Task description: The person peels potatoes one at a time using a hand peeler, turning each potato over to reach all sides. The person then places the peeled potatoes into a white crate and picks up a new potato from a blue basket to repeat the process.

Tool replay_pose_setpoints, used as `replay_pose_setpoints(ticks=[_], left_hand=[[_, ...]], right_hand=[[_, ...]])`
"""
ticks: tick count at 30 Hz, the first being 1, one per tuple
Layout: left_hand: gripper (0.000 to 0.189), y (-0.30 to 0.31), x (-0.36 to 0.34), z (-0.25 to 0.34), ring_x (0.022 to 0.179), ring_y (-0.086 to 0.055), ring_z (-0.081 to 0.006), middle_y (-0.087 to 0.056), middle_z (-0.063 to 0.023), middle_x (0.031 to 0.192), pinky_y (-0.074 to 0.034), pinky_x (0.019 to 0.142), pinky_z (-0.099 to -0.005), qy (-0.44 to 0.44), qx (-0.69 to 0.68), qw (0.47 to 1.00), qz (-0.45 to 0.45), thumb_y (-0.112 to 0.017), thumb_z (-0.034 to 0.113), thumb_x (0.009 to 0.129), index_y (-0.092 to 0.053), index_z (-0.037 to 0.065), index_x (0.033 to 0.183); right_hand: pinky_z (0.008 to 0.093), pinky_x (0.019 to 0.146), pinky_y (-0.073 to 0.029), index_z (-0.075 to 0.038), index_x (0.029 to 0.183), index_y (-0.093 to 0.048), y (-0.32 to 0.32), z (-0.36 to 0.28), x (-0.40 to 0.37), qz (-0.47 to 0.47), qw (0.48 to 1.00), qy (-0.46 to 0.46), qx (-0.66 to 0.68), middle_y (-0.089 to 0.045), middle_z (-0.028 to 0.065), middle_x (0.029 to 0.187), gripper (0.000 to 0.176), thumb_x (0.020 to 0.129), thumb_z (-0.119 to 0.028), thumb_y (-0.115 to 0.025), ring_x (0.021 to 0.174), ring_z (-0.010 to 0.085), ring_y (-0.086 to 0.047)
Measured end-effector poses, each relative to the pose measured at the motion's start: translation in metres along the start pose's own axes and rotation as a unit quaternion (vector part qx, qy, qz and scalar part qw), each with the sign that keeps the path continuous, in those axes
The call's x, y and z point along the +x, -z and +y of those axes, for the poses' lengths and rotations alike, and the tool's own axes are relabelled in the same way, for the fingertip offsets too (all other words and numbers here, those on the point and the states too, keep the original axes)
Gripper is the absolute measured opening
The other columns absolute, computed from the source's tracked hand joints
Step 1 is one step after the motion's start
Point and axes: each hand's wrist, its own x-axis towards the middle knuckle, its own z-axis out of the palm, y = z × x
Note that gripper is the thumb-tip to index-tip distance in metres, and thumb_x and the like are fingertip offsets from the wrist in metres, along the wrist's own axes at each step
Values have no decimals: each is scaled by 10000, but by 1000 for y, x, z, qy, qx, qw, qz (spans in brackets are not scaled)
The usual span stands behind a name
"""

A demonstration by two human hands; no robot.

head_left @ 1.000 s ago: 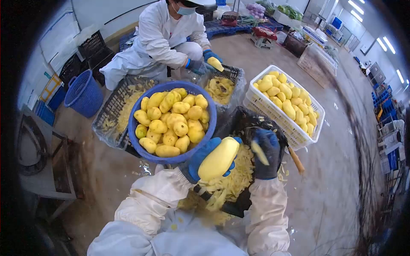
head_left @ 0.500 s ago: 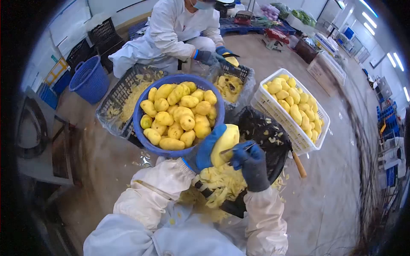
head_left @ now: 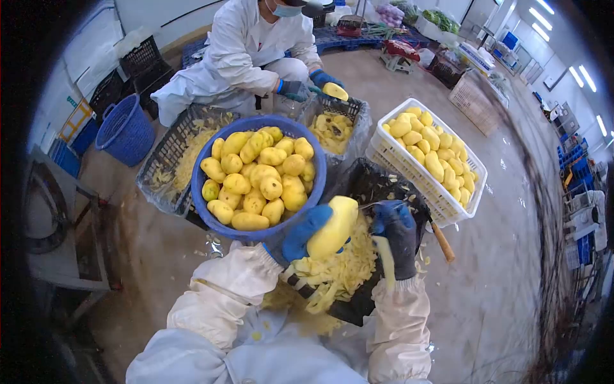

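Observation:
A large, mostly pale peeled potato (head_left: 334, 227) is gripped in my left hand (head_left: 300, 235), which wears a blue glove. My right hand (head_left: 395, 232), gloved in blue and grey, is closed round a peeler (head_left: 367, 205); only a thin bit of its metal shows. A long strip of peel (head_left: 385, 259) hangs below that hand, which is now apart from the potato. Beneath both hands lies a heap of peelings (head_left: 342, 272) in a black-lined container (head_left: 350, 312). Left of them stands a blue basin (head_left: 198, 185) full of yellow potatoes (head_left: 261, 173).
A white crate (head_left: 425, 201) of peeled potatoes stands at right, near a wooden handle (head_left: 442, 242). Across from me a co-worker (head_left: 240, 54) holds another potato (head_left: 335, 91) over a lined crate (head_left: 361, 128). A crate of peelings (head_left: 160, 192) and a blue basket (head_left: 126, 133) stand left.
My right hand has moved up and right, off the potato, and a peel strip now hangs by it. The potato has turned slightly in my left hand. The view has shifted a little.

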Motion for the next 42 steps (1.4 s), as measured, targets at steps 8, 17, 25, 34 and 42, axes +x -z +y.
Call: replay_pose_setpoints(ticks=[8,17,25,34,42], left_hand=[[731,-35,-1,15,1144,-505,-187,-518,-109,1244,-418,979,-333,-17,108,994,-30,-625,405,843,-349,-4,1382],[669,-42,-2,16,1093,-555,-220,-548,-132,1223,-437,961,-335,-52,128,990,-24,-569,383,880,-355,-8,1380],[679,-47,-1,27,1151,-514,-201,-499,-113,1296,-425,981,-336,-29,64,995,-70,-628,344,856,-363,13,1386],[826,-26,6,18,1259,-406,-222,-423,-133,1382,-308,1068,-367,-129,434,891,18,-702,379,777,-327,20,1420],[910,-28,8,14,1225,-475,-323,-465,-217,1338,-368,1019,-390,-254,604,756,7,-759,350,726,-293,24,1435]], right_hand=[[199,516,-385,-44,860,-623,29,15,16,51,921,313,-228,-537,-18,645,103,862,-145,-639,553,77,-513],[218,495,-398,-58,832,-606,7,-12,-5,32,992,9,125,-576,11,653,101,874,-150,-597,510,77,-494],[246,584,-452,-41,838,-624,17,11,10,31,980,194,25,-604,30,729,115,878,-148,-606,637,111,-578],[233,511,-415,-32,860,-619,10,-17,-11,-75,992,21,98,-580,32,705,116,841,-135,-569,555,107,-508],[208,506,-404,-50,852,-636,18,-9,6,0,960,184,-211,-592,23,666,116,856,-166,-634,542,87,-529]])
